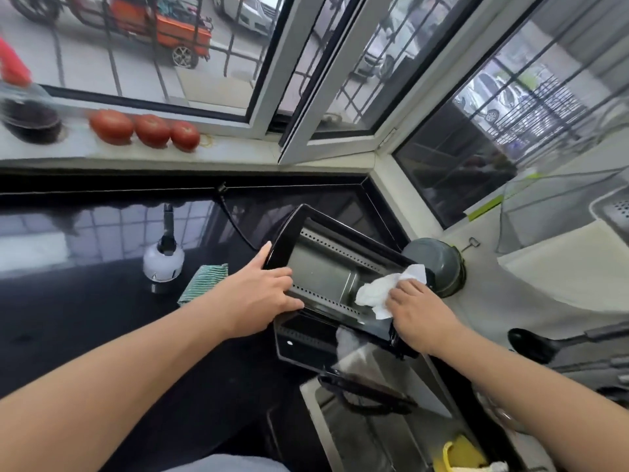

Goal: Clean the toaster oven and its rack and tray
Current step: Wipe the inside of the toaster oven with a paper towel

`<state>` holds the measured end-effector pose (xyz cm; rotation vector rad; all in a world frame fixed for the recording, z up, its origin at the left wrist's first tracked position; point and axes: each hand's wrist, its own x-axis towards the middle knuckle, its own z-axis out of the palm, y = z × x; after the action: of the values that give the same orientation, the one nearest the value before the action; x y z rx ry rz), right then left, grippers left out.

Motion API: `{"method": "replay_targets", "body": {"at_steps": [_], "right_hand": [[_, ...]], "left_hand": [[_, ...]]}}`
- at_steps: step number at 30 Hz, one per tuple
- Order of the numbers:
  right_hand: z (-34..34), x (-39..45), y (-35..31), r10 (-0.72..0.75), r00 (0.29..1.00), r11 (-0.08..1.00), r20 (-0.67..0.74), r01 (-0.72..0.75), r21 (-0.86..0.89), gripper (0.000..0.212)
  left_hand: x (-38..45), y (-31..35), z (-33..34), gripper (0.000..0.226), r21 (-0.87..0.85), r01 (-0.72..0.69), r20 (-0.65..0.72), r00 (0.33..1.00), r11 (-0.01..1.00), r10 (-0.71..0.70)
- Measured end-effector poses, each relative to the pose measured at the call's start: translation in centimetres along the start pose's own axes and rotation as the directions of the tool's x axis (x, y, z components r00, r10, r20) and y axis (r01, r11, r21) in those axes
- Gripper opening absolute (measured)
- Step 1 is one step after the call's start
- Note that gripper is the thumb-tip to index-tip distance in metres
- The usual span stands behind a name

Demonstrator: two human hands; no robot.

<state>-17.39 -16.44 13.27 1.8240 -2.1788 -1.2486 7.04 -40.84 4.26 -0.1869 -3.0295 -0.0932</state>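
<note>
From the head camera, the toaster oven (335,267) sits tilted on the black desk (85,301) by the window corner, its open cavity facing up toward the camera and its glass door (303,338) folded down toward the person. The left hand (260,298) grips the oven's left frame edge, thumb along the outer side and fingers curled over the rim into the opening. The right hand (417,316) presses a crumpled white paper towel (381,292) against the right inner wall of the cavity, fingers bent over the towel.

Left of the oven lie a green striped cloth (202,282) and a white spray bottle (163,260). Three tomatoes (146,129) rest in a row on the windowsill (238,153). A grey pot (439,264) stands just beyond the oven's right side.
</note>
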Motion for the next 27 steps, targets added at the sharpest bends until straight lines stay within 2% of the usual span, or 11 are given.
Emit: {"method": "replay_targets", "body": {"at_steps": [3,5,7,10,13,16,18,21,22,25,27], "right_hand": [[-0.6,-0.8,0.3,-0.059,0.998,0.994,0.031,0.061,-0.088,0.046],[-0.7,-0.5,0.5,-0.088,0.995,0.989,0.038,0.091,-0.112,0.045],[-0.6,1.1,0.3,-0.093,0.990,0.988,0.104,0.105,-0.116,0.051],[0.6,4.6,-0.9,-0.058,0.957,0.990,0.286,0.092,-0.107,0.060],[0.9,8.6,-2.4,-0.004,0.906,0.997,0.424,0.036,-0.067,0.056],[1.0,12.4,-3.2,-0.059,0.845,0.996,0.532,0.082,-0.019,0.062],[1.6,14.6,-3.0,-0.120,0.848,0.988,0.516,0.153,-0.023,0.064],[3.6,17.0,-1.7,-0.199,0.816,0.979,0.543,0.136,0.154,0.061],[3.6,17.1,-1.4,-0.199,0.803,0.978,0.562,0.127,0.165,0.057],[4.8,17.0,-1.7,-0.163,0.829,0.986,0.535,0.111,0.127,0.044],[4.6,15.7,-2.3,-0.109,0.866,0.994,0.488,0.080,0.080,0.051]], "left_hand": [[0.0,0.3,-0.2,0.056,-0.038,0.020,0.022,1.000,0.999,-0.019],[-0.2,0.4,0.1,0.055,-0.041,0.016,-0.004,1.000,0.999,-0.016],[-0.4,0.4,0.4,0.053,-0.048,0.001,-0.037,0.999,0.999,-0.003],[-0.2,0.5,0.1,0.054,-0.040,0.005,0.005,1.000,0.999,-0.004],[0.0,0.6,-0.2,0.054,-0.045,0.030,0.024,0.999,0.999,-0.029],[0.0,0.4,-0.1,0.055,-0.059,0.033,-0.003,0.999,0.998,-0.033],[-0.1,0.4,0.0,0.055,-0.050,0.020,-0.025,0.999,0.999,-0.021],[0.0,0.3,0.3,0.055,-0.035,0.005,-0.060,0.998,0.999,-0.007],[0.1,0.3,0.3,0.055,-0.033,-0.002,-0.072,0.997,0.999,-0.001],[0.5,0.0,0.4,0.056,-0.043,-0.011,-0.089,0.996,0.999,0.007],[0.6,-0.1,0.5,0.056,-0.041,-0.011,-0.105,0.994,0.999,0.006]]}}
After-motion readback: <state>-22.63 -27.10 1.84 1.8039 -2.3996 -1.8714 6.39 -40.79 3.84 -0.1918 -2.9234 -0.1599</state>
